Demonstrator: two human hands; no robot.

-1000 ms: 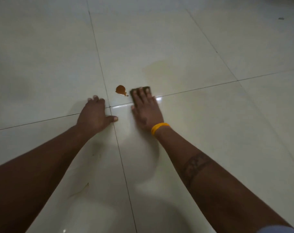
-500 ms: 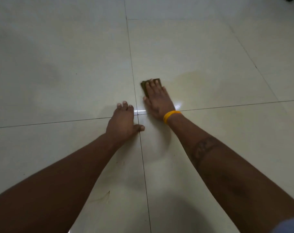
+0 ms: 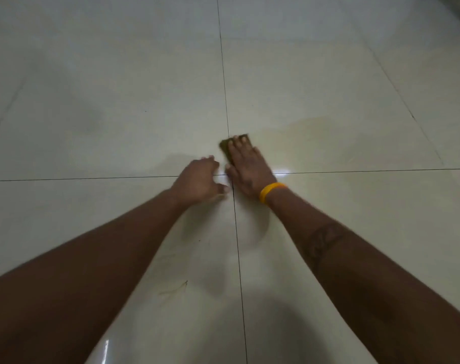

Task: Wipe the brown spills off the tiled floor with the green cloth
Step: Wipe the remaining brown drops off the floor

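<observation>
The right hand (image 3: 246, 166) lies flat on the green cloth (image 3: 227, 148), fingers straight and close together, pressing the cloth down onto the tiled floor (image 3: 118, 101). Only the far and left edges of the cloth show past the fingertips; the rest is hidden beneath the palm. The cloth sits on the far-right tile, just beside the vertical grout line and a little beyond the point where four tiles meet. A yellow wristband (image 3: 270, 191) circles the right wrist, and a dark band-like mark runs around the forearm behind it.

The left hand (image 3: 200, 179) rests on the floor just left of the right one, fingers spread a little and loosely bent, thumb reaching toward the grout crossing. It holds nothing. The two hands are near but do not clearly touch.

A faint yellowish-brown smear (image 3: 315, 135) spreads over the tile to the right of the cloth, thin and translucent. A paler wet film (image 3: 176, 160) shows on the tile just beyond the left fingers. Nearer the camera, beside the left forearm, a thin brownish streak (image 3: 175, 287) marks the tile. A bright glint of reflected light sits on the floor right of the right hand. No container is in view.
</observation>
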